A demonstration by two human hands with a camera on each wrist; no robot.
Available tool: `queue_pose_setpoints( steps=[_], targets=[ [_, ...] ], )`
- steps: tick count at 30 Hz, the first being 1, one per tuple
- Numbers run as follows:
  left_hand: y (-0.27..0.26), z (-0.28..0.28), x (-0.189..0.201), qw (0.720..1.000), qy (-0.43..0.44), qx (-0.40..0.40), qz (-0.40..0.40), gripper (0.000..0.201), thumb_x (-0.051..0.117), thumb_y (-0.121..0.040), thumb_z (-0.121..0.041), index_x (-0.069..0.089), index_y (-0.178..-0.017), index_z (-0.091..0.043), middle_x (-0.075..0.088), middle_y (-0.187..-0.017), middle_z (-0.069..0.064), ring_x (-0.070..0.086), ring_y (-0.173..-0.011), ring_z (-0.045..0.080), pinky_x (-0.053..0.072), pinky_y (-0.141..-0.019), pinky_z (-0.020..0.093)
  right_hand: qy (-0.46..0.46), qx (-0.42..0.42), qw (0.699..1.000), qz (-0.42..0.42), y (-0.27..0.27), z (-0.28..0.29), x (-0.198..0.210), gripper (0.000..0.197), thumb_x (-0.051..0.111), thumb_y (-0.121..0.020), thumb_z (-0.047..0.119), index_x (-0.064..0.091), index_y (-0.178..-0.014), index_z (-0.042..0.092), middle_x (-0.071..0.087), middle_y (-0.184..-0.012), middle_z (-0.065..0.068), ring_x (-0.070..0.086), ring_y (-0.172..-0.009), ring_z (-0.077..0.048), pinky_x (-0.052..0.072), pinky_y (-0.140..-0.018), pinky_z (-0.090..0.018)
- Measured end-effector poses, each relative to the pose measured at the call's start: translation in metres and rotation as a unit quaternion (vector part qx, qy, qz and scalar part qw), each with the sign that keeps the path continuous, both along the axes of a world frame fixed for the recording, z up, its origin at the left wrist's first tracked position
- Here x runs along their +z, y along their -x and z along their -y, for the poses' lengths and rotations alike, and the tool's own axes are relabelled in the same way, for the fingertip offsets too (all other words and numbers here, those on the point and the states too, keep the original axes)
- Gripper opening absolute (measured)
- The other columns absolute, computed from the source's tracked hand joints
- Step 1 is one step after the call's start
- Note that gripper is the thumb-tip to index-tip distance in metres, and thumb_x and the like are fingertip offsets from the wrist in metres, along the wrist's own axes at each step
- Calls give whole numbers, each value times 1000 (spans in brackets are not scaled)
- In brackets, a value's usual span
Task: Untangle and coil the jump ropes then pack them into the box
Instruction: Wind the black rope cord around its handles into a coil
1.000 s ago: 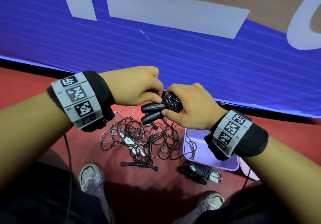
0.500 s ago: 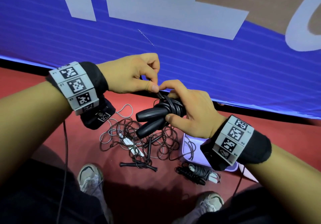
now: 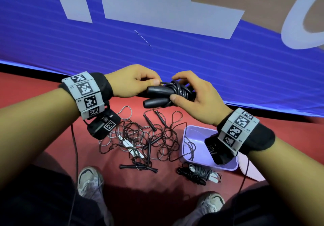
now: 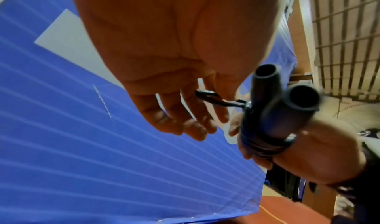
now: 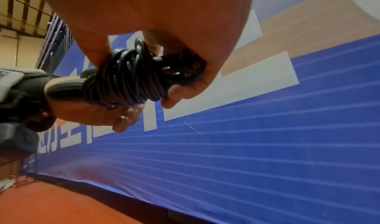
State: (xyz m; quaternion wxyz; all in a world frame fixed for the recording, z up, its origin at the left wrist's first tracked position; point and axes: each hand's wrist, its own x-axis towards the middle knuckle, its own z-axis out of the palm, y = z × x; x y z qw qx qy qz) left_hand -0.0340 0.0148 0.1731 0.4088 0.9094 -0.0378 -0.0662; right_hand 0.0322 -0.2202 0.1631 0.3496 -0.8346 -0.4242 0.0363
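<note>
Compared with half a second before, the two handles of the black coiled jump rope (image 3: 172, 92) had swung level, pointing left, and both hands sat higher against the banner. The right hand (image 3: 198, 99) curled around the wound cord bundle, thumb pressed on its front. The left hand (image 3: 133, 82) pinched a short loose cord end between thumb and forefinger. Below, on the red floor (image 3: 43, 103), lay a tangled heap of thin ropes (image 3: 140, 139), a lavender plastic box (image 3: 196, 162) with one cord trailing over its rim, and two coiled ropes (image 3: 196, 173) just beside it. A blue striped banner (image 3: 122, 46) with pale lettering stood behind.
</note>
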Motion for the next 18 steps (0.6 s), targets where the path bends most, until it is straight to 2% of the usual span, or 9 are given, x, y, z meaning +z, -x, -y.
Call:
queue_pose_setpoints(
  steps=[3,5,7,10,12,13,16,18],
  targets=[
    [-3,11,-3,995,92,41,-11,27,43,-106,-19,63,-119,-29,71,-113,-3,68,-101,14,53,-89,32,5,-25,1000,11,-7,6,-5,48,58,-81,62,50,-124,41,60,-112,18,57,-99,-7,52,-86,-43],
    [-5,18,-5,989,135,63,-17,34,39,-106,-14,53,-133,-29,65,-127,1,67,-106,16,53,-89,27,20,-40,999,13,-8,13,-10,54,56,-82,65,48,-129,40,59,-118,12,56,-108,-9,51,-90,-43],
    [-6,24,-7,986,145,83,-14,35,41,-105,-13,51,-133,-32,59,-133,1,66,-102,15,53,-84,28,22,-55,998,8,-8,23,-15,57,56,-83,65,47,-133,39,58,-118,7,54,-108,-10,49,-93,-40],
    [-7,31,-8,992,88,87,20,39,50,-102,-15,50,-136,-33,54,-136,-6,63,-98,23,52,-85,37,12,-76,997,-9,-8,45,-21,57,68,-84,54,51,-134,33,57,-111,1,51,-104,-8,43,-92,-21],
    [-8,40,-8,996,28,70,54,45,55,-99,-16,47,-140,-31,51,-136,-5,61,-98,17,49,-81,22,15,-95,995,-16,-8,61,-24,55,76,-82,45,56,-130,29,57,-108,-1,50,-101,-7,37,-87,-10],
    [-9,46,-7,996,2,61,68,45,57,-97,-17,48,-139,-29,51,-133,-4,61,-100,13,45,-78,14,16,-107,994,-24,-8,68,-25,54,78,-80,43,58,-128,28,58,-107,-1,50,-100,-7,36,-86,-9],
    [-20,69,-10,995,-49,39,72,37,64,-92,-16,54,-127,-22,56,-121,-1,65,-95,15,42,-72,13,38,-141,988,-55,-12,88,-34,51,81,-78,43,61,-122,27,62,-109,-1,55,-101,-12,42,-90,-21],
    [-27,90,-19,996,-70,19,47,31,65,-89,-14,57,-119,-17,63,-108,0,65,-89,21,49,-78,23,75,-150,984,-64,-15,99,-42,51,83,-76,43,62,-120,25,65,-108,2,59,-99,-15,45,-89,-28]
  ],
)
